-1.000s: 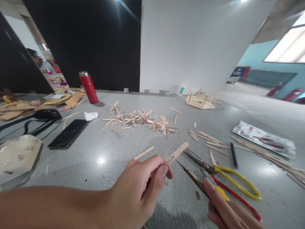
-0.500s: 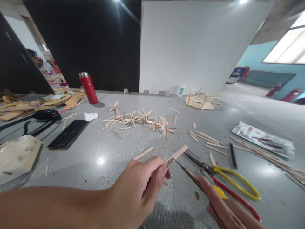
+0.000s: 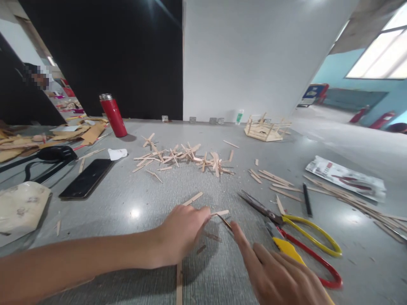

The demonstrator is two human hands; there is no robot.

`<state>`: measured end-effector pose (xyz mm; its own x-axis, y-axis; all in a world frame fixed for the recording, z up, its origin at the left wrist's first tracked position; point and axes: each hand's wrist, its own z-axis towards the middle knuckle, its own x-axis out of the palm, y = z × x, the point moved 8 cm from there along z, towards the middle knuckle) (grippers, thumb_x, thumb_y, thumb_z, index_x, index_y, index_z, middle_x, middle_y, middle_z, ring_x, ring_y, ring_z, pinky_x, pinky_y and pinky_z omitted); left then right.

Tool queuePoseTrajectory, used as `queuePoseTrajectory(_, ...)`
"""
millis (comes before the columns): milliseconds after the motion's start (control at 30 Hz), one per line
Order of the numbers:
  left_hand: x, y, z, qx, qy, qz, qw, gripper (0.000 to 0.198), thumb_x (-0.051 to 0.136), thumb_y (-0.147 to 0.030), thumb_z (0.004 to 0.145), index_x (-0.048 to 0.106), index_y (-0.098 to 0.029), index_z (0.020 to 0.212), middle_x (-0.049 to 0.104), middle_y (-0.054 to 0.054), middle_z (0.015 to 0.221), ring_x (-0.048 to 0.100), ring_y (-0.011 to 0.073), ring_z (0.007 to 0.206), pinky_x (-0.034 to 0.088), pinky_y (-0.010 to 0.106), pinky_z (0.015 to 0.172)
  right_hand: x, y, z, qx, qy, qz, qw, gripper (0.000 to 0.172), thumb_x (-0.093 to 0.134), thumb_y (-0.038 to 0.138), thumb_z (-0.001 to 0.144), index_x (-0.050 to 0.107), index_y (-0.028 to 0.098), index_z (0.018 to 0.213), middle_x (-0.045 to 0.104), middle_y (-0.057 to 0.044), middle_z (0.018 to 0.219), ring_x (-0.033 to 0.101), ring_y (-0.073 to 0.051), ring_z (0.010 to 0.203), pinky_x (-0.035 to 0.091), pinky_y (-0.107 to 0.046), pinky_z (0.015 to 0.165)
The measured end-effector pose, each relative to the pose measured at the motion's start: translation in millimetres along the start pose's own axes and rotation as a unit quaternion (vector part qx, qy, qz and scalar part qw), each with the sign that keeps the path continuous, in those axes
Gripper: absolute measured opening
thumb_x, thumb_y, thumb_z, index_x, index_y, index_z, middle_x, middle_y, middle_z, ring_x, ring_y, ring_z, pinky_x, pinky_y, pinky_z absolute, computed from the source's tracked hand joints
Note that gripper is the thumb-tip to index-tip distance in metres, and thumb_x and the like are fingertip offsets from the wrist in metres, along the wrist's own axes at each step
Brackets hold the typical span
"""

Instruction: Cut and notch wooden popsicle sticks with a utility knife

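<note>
My left hand [image 3: 186, 231] is closed, pinching a short wooden craft stick [image 3: 221, 212] whose free end points right. My right hand [image 3: 270, 267] grips a slim pointed tool [image 3: 226, 223] with a dark tip and brownish shaft; its exact kind is unclear. The tool's tip meets the stick close to my left fingers. Beside my right hand lie scissors [image 3: 280, 219] with one yellow and one red handle. A yellow-handled cutter [image 3: 288, 250] lies partly hidden by that hand. Another craft stick [image 3: 193, 198] rests behind my left hand, and a wooden strip [image 3: 179, 284] lies below it.
Loose craft sticks [image 3: 190, 153] are heaped mid-table. A hexagonal wooden frame [image 3: 263, 132] stands behind, right of a red flask [image 3: 113, 116]. A phone [image 3: 85, 178] lies left. Long strips, a black stick [image 3: 307, 200] and a white packet [image 3: 346, 178] lie right.
The stick has tipped flatter and moved down-left with my left hand. My right hand and the tool have shifted left, away from the scissors. The view has moved slightly.
</note>
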<state>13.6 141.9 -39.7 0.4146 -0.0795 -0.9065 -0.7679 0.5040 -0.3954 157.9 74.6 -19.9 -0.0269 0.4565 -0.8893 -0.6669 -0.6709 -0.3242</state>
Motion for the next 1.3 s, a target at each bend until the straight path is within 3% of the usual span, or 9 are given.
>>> queuePoseTrajectory(100, 7.2, 4.8, 0.1, 0.001, 0.002, 0.007, 1.0, 0.029, 0.035, -0.021, 0.103, 0.049, -0.021, 0.078, 0.04, -0.004, 0.058, 0.042, 0.0152, 0.047, 0.024, 0.029, 0.05, 13.4, -8.5, 4.0, 0.064, 0.039, 0.126, 0.989, 0.089, 0.042, -0.006, 0.072, 0.037, 0.016, 0.157, 0.073, -0.001, 0.077, 0.066, -0.015, 0.054, 0.053, -0.024, 0.049)
queuePoseTrajectory(333, 9.3, 7.6, 1.3, -0.011, 0.006, 0.005, 1.0, 0.029, 0.035, -0.018, 0.102, 0.048, -0.021, 0.075, 0.033, -0.005, 0.057, 0.031, 0.0136, 0.047, 0.019, 0.03, 0.05, 17.1, -24.2, 16.9, 0.189, 0.064, 0.25, 0.948, 0.05, 0.04, 0.011, 0.093, 0.067, 0.022, 0.133, 0.065, 0.0, 0.055, 0.061, -0.018, 0.044, 0.051, -0.028, 0.045)
queuePoseTrajectory(533, 5.7, 6.8, 2.1, -0.009, 0.013, -0.002, 1.0, 0.034, 0.035, -0.022, 0.104, 0.043, -0.021, 0.071, 0.039, -0.005, 0.056, 0.035, 0.0133, 0.046, 0.022, 0.029, 0.049, 27.7, -11.4, 2.6, 0.123, 0.034, 0.217, 0.968, 0.076, 0.037, -0.003, 0.077, 0.047, 0.011, 0.151, 0.071, -0.004, 0.069, 0.064, -0.016, 0.05, 0.051, -0.024, 0.046)
queuePoseTrajectory(633, 6.3, 7.9, 2.0, -0.007, 0.014, 0.001, 1.0, 0.034, 0.036, -0.022, 0.104, 0.044, -0.021, 0.071, 0.042, -0.004, 0.057, 0.04, 0.0142, 0.046, 0.024, 0.029, 0.049, 28.5, -12.6, 5.2, 0.134, 0.033, 0.218, 0.966, 0.068, 0.037, 0.0, 0.081, 0.052, 0.01, 0.147, 0.07, -0.004, 0.066, 0.061, -0.016, 0.047, 0.049, -0.025, 0.044)
queuePoseTrajectory(767, 8.8, 10.2, 3.2, -0.024, 0.002, 0.022, 0.999, 0.035, 0.032, -0.024, 0.105, 0.05, -0.021, 0.075, 0.043, -0.003, 0.058, 0.048, 0.0167, 0.05, 0.028, 0.029, 0.052, 27.1, -25.8, 22.2, 0.225, 0.077, 0.309, 0.921, 0.041, 0.038, 0.02, 0.101, 0.069, 0.018, 0.127, 0.069, -0.002, 0.065, 0.062, -0.014, 0.053, 0.052, -0.026, 0.057)
queuePoseTrajectory(933, 10.1, 11.1, 4.5, -0.047, -0.009, 0.042, 0.998, 0.039, 0.027, -0.027, 0.107, 0.053, -0.02, 0.079, 0.049, -0.001, 0.06, 0.053, 0.0182, 0.052, 0.031, 0.03, 0.053, 21.5, -30.4, 37.7, 0.27, 0.105, 0.369, 0.883, 0.04, 0.038, 0.031, 0.104, 0.076, 0.021, 0.115, 0.075, -0.001, 0.084, 0.07, -0.019, 0.074, 0.055, -0.027, 0.067)
queuePoseTrajectory(1067, 10.2, 11.9, 4.9, -0.045, -0.007, 0.045, 0.998, 0.038, 0.028, -0.027, 0.107, 0.052, -0.02, 0.078, 0.051, 0.0, 0.062, 0.054, 0.0187, 0.054, 0.028, 0.03, 0.053, 23.7, -24.8, 30.2, 0.227, 0.088, 0.304, 0.921, 0.045, 0.034, 0.019, 0.102, 0.068, 0.019, 0.131, 0.073, -0.002, 0.072, 0.067, -0.017, 0.061, 0.053, -0.027, 0.061)
queuePoseTrajectory(1167, 9.1, 13.4, 5.7, -0.045, -0.008, 0.043, 0.998, 0.039, 0.029, -0.029, 0.107, 0.051, -0.02, 0.077, 0.049, -0.001, 0.059, 0.052, 0.0182, 0.052, 0.025, 0.03, 0.053, 28.5, -14.6, 18.6, 0.151, 0.079, 0.19, 0.967, 0.066, 0.037, 0.004, 0.087, 0.047, 0.012, 0.151, 0.068, -0.002, 0.066, 0.06, -0.017, 0.048, 0.047, -0.027, 0.047)
queuePoseTrajectory(1300, 7.4, 12.6, 6.9, -0.042, -0.006, 0.034, 0.998, 0.04, 0.029, -0.029, 0.107, 0.052, -0.019, 0.076, 0.051, -0.001, 0.059, 0.051, 0.0168, 0.051, 0.026, 0.03, 0.054, 33.5, -14.0, 13.8, 0.148, 0.085, 0.179, 0.969, 0.076, 0.034, -0.005, 0.079, 0.046, 0.012, 0.152, 0.068, -0.003, 0.066, 0.06, -0.016, 0.048, 0.045, -0.028, 0.048)
